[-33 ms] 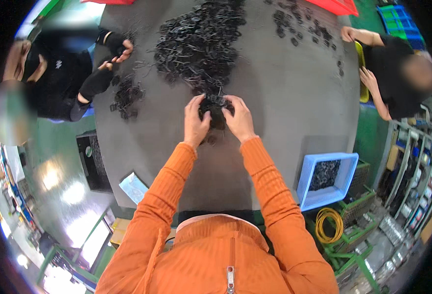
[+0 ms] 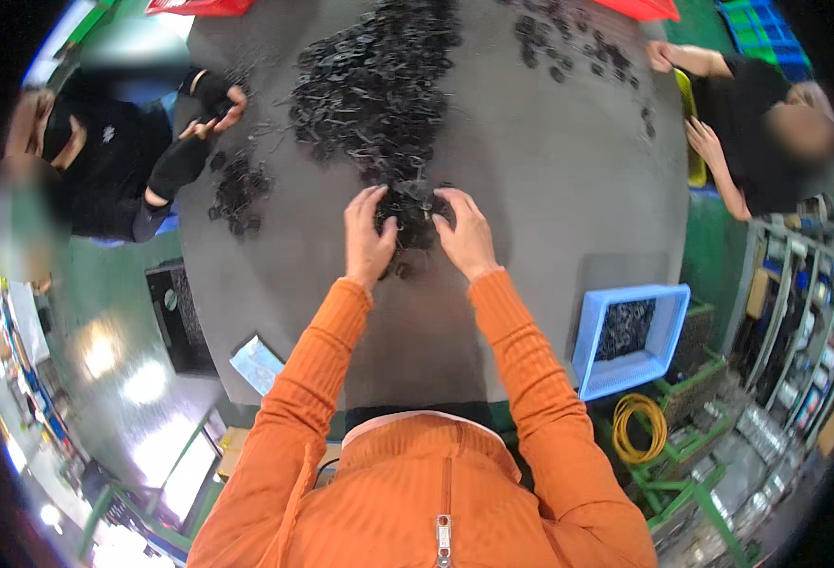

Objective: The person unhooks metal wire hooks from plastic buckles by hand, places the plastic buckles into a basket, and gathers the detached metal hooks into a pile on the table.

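A large heap of small black ring-like parts [image 2: 379, 80] stretches from the far edge down the middle of the grey table [image 2: 550, 189]. At its near tip, a smaller clump of the same parts [image 2: 412, 218] lies between my two hands. My left hand [image 2: 370, 237] rests at the clump's left side, its thumb apart from the curved fingers. On the other side my right hand [image 2: 464, 235] faces it, likewise with thumb and fingers apart. Both hands touch or nearly touch the parts, and neither visibly grips one. A few loose pieces lie just below the clump.
A blue basket [image 2: 584, 355] with black parts stands at the table's near right. A light blue packet [image 2: 258, 364] lies near left. Co-workers sit left and right, beside smaller groups of parts [image 2: 239, 194]. Red bins [image 2: 199, 6] and a yellow tray [image 2: 695, 142] sit along the edges.
My hands have spread slightly farther apart around the clump, the left one shifting left. The whole view has also shifted a little.
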The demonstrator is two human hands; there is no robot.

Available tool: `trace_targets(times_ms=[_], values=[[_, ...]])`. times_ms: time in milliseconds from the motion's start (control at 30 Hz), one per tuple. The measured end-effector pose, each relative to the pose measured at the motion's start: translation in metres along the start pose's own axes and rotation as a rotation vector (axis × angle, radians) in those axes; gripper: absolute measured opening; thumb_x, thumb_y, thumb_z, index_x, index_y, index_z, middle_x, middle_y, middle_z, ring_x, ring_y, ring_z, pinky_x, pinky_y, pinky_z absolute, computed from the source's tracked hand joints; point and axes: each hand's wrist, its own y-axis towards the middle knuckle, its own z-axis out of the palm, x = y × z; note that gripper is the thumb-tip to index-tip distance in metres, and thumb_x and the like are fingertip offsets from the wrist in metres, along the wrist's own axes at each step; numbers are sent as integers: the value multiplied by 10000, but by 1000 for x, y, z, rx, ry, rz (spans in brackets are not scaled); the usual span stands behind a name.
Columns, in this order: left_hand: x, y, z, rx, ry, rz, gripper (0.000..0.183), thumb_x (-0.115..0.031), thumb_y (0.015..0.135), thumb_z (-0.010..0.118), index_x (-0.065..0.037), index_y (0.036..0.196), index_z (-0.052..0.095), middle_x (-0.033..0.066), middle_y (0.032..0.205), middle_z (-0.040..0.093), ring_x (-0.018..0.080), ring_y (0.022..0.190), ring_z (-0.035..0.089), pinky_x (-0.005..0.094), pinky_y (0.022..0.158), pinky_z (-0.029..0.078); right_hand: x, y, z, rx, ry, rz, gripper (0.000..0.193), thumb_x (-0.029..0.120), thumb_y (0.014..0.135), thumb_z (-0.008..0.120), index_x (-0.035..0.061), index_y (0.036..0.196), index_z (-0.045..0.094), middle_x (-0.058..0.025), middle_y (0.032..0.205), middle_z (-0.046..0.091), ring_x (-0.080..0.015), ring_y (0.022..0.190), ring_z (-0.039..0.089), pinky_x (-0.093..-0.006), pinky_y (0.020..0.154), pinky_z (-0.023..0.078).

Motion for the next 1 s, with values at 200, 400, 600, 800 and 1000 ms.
trace_targets(times_ms=[200, 400, 600, 800, 1000], values=[[3, -63, -48, 115, 205, -70, 433, 4, 757, 562, -61, 1185, 532, 143, 1257, 490, 312, 1198, 418, 389, 1022, 325, -34, -157, -112, 74, 1006, 974, 526, 311, 856, 612, 36, 1268, 432, -149, 1231, 509, -260, 1102, 544, -378, 860, 487], [23, -147, -82, 113, 193, -164, 389, -4, 747, 569, -34, 1134, 537, 148, 1183, 535, 315, 1165, 455, 395, 1013, 337, -118, -242, -153, -941, 2226, 642, 882, 482, 745, 689, -116, 1276, 320, -268, 1251, 455, -385, 1136, 494, -468, 949, 457], [35, -254, -108, 51, 210, -233, 338, -76, 750, 581, -45, 1086, 563, 139, 1123, 561, 319, 1117, 483, 409, 977, 363, -199, -235, -145, -1462, 1959, 704, 382, 90, 742, 526, -169, 1022, 495, -266, 1002, 586, -388, 946, 597, -435, 828, 552], [72, -373, -139, -37, 234, -416, 266, -100, 752, 581, -53, 1012, 610, 147, 1035, 601, 308, 1020, 542, 395, 926, 408, -169, -297, -113, -1093, 1850, 729, 228, 65, 719, 508, -109, 865, 530, -239, 909, 604, -364, 838, 622, -432, 756, 570], [118, -499, -184, -219, 119, -819, 240, -113, 807, 536, -37, 1015, 628, 164, 972, 649, 300, 929, 620, 383, 846, 477, -58, -371, -57, -693, 1570, 922, 146, 83, 745, 535, -44, 817, 552, -178, 858, 629, -300, 797, 636, -429, 734, 575]])
